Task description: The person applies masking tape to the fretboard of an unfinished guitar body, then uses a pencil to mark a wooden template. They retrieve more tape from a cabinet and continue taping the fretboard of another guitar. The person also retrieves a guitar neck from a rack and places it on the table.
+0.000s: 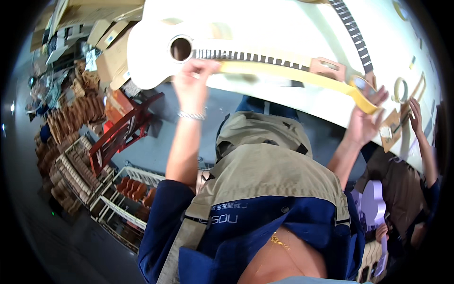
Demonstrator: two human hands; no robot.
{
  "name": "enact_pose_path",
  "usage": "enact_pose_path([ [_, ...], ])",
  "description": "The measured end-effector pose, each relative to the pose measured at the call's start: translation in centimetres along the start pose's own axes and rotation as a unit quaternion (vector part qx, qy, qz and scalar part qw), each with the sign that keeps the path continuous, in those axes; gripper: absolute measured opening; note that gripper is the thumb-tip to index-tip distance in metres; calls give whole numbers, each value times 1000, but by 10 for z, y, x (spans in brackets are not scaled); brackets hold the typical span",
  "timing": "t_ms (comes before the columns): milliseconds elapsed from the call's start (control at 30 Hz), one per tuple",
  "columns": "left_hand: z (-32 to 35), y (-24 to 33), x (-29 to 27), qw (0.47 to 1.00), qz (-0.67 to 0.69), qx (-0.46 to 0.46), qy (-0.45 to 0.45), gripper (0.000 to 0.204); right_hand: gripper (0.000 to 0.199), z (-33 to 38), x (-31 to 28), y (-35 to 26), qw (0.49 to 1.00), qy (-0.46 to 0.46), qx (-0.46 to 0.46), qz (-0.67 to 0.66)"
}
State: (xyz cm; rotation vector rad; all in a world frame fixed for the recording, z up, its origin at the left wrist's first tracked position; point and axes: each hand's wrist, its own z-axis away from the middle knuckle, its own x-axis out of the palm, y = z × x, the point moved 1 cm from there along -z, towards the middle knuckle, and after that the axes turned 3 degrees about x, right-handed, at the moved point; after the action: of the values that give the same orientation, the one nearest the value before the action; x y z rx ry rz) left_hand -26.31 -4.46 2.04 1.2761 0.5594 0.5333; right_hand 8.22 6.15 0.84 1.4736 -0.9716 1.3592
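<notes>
Where the scene begins at far left, brown wooden pieces [78, 116] stand in rows near a red frame [118, 130]. A white guitar body [151, 52] lies on the bench [279, 97], its round soundhole at the inner end of a dark, light-barred fretboard [255, 57]. Just below the soundhole, the left hand [190, 81] has thumb and fingers pinched together on one end of the yellow tape [293, 76]. The strip extends rightward along the fretboard's near side, past a tan slotted block [326, 69]; whether it adheres cannot be told. A second fretboard [354, 35] lies above. At the strip's curved right end, the right hand [363, 125] has its fingers spread; their grip is unclear. Beyond are a purple guitar-shaped piece [372, 203] and a co-worker's hand [416, 116].
</notes>
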Motion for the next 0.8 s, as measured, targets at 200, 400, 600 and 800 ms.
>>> enact_pose_path([
  [200,-75,-18,-61,937,-275,213,-37,12,72,-24,-17,37,201,-36,-144,968],
  [400,-78,-22,-62,918,-327,206,-87,12,90,-32,-17,30,246,51,-134,958],
  [600,-79,-26,-61,892,-368,256,-59,12,90,-30,-27,26,274,74,-137,949],
  [800,-61,-24,-54,785,-474,393,66,23,88,-28,-47,12,284,48,-172,942],
])
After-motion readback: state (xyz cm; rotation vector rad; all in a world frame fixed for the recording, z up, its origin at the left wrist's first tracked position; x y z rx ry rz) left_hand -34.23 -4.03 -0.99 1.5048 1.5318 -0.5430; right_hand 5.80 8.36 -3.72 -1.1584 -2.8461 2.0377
